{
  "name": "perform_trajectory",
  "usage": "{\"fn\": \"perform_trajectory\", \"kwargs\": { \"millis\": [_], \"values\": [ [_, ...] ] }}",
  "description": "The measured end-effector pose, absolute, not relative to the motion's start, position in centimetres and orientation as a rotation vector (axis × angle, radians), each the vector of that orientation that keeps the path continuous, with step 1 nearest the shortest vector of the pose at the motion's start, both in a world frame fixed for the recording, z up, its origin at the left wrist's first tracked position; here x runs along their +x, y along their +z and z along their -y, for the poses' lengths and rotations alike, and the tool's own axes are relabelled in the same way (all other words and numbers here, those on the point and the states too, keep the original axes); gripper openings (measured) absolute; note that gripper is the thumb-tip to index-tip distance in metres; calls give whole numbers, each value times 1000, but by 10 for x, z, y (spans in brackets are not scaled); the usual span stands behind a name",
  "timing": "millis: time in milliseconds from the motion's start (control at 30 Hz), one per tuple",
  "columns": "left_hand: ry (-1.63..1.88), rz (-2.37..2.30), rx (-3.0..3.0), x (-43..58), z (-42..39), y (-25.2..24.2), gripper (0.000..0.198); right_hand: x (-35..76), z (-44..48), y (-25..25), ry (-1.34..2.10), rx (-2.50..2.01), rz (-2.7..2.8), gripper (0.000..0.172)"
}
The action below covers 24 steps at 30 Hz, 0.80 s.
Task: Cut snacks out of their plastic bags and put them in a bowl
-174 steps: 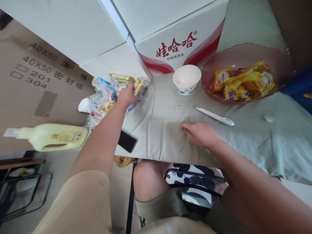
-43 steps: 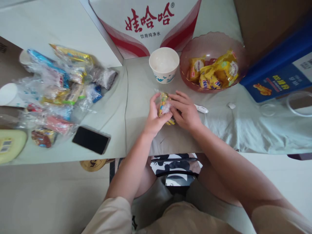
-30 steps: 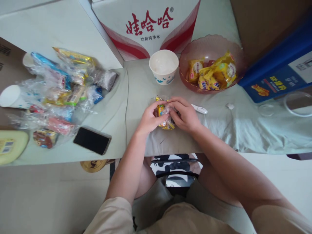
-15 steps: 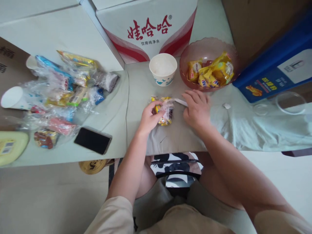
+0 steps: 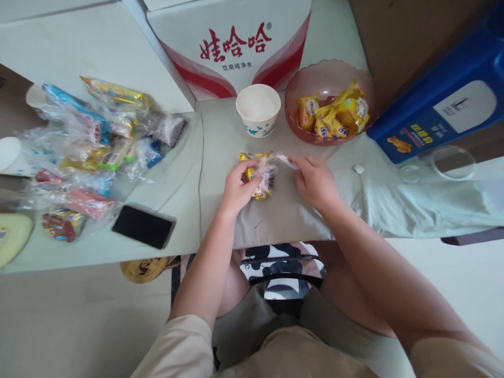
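My left hand (image 5: 237, 190) is closed on a clear plastic bag (image 5: 268, 172) with yellow-wrapped snacks and something dark in it, resting on the cloth-covered table. The thumb presses on the bag's crumpled side. Just to the right, my right hand (image 5: 318, 182) pinches a thin white strip (image 5: 287, 160) between thumb and fingers. The strip's far end meets the bag's gathered top; whether it is fixed to the bag I cannot tell. A paper cup (image 5: 258, 125) with a blue pattern stands behind the bag. Beside it a pink see-through bowl (image 5: 292, 118) holds yellow snack packets.
Bagged snacks (image 5: 92, 202) lie heaped at the left, by a tipped paper cup (image 5: 10, 157). A black phone (image 5: 144, 227) lies near the front edge. White cartons (image 5: 236, 84) stand behind, a blue container (image 5: 433, 115) at the right. A clear round lid (image 5: 452, 177) lies beside it.
The white strip now points up and left from my right hand, whose fingers have drawn together around it. My left hand keeps its hold on the bag. The whole view has shifted slightly.
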State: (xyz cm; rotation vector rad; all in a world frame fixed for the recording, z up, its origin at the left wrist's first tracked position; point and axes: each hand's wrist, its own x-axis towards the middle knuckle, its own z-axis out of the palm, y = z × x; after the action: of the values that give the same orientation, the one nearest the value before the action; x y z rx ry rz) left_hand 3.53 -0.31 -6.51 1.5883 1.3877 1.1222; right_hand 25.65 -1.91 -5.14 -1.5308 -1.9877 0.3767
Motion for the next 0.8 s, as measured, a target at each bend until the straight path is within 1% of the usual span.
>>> {"fn": "perform_trajectory", "kwargs": {
  "millis": [133,200,333,400,500,567,700,800],
  "values": [
    [1268,-1319,1791,36,3,-67,27,242,33,-47,823,-1287,1740,41],
    [1329,-1300,1871,36,3,-67,29,234,38,-46,974,-1232,1645,39],
    [1355,-1308,1956,35,5,-63,30,231,40,-42,909,-1243,1468,33],
    [1321,-1336,1984,36,8,-60,29,232,41,-40,927,-1241,1430,34],
    [1291,-1385,1988,39,9,-60,25,231,42,-39,1037,-1247,1540,38],
    [1371,-1408,1905,37,6,-64,24,230,42,-39,1070,-1277,1654,40],
    [1647,-1516,1575,23,-9,-78,38,237,42,-39,1062,-1311,1796,41],
    [1688,-1549,1469,14,-14,-85,48,248,39,-39,886,-1395,1875,42]
  ]
}}
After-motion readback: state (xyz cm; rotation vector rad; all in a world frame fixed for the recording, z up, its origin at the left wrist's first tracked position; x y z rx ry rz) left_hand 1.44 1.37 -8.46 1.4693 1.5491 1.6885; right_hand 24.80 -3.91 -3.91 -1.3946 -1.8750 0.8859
